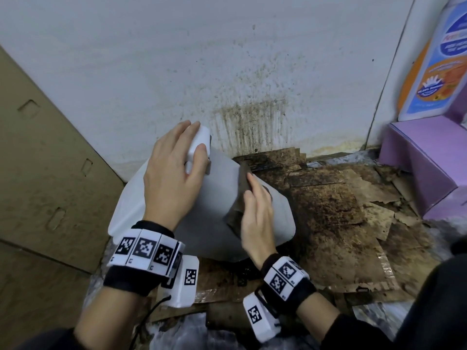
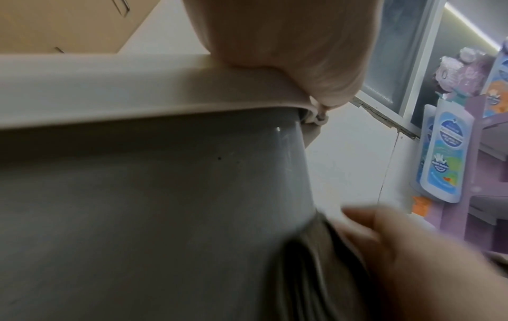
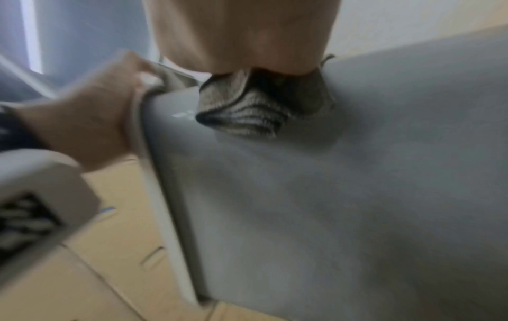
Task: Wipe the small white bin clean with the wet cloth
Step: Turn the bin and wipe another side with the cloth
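The small white bin lies tipped on its side on the dirty floor, close to the stained wall. The left hand curls its grip around the bin's rim to hold it steady. The right hand presses the wet cloth flat on the bin's side. A good wipe probably needs long, firm strokes, while the left hand stops the bin from rolling.

Head view looks down; both wrist views closely share the bin.
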`<state>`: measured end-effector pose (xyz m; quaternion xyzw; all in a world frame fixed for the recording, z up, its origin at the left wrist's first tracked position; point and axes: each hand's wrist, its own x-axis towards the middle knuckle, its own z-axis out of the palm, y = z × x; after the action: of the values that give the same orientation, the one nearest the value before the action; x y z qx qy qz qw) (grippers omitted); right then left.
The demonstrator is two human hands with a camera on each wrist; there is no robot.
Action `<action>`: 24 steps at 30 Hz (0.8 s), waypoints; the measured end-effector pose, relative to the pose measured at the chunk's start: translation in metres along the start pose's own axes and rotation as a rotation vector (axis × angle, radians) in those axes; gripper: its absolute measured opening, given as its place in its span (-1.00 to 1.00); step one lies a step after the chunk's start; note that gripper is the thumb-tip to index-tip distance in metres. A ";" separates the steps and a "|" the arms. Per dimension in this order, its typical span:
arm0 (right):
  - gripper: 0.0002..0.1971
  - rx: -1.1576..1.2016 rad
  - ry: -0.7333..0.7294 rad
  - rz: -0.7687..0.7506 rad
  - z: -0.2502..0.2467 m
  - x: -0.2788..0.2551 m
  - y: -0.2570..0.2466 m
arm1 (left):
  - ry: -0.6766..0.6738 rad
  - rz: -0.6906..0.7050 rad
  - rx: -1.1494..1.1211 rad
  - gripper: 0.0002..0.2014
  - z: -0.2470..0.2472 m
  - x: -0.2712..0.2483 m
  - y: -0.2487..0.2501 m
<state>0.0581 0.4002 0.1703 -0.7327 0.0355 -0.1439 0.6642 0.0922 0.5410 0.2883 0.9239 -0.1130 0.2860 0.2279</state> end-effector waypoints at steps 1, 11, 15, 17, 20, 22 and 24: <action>-0.44 0.007 -0.068 -0.037 0.005 0.000 -0.014 | 0.001 0.004 0.003 -0.52 0.000 -0.001 0.000; -0.49 -0.138 -0.238 -0.175 0.021 0.025 -0.041 | -0.012 0.026 -0.016 -0.50 -0.002 -0.005 0.001; -0.49 -0.177 -0.329 -0.134 0.005 0.052 -0.031 | -0.018 0.035 -0.015 -0.52 -0.003 -0.009 0.001; -0.50 -0.183 -0.367 -0.102 -0.007 0.060 -0.013 | -0.013 0.038 -0.009 -0.52 -0.003 -0.009 0.002; -0.49 -0.213 -0.362 -0.014 -0.028 0.064 0.024 | -0.005 0.039 -0.002 -0.51 -0.002 -0.009 0.003; -0.47 -0.254 -0.333 0.045 -0.043 0.063 0.051 | 0.003 0.032 0.000 -0.51 -0.002 -0.009 0.003; -0.43 -0.270 -0.303 0.104 -0.059 0.062 0.075 | 0.006 0.030 0.002 -0.51 -0.002 -0.009 0.004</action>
<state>0.1122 0.3201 0.1112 -0.8256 -0.0081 0.0085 0.5642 0.0832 0.5391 0.2858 0.9214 -0.1260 0.2925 0.2228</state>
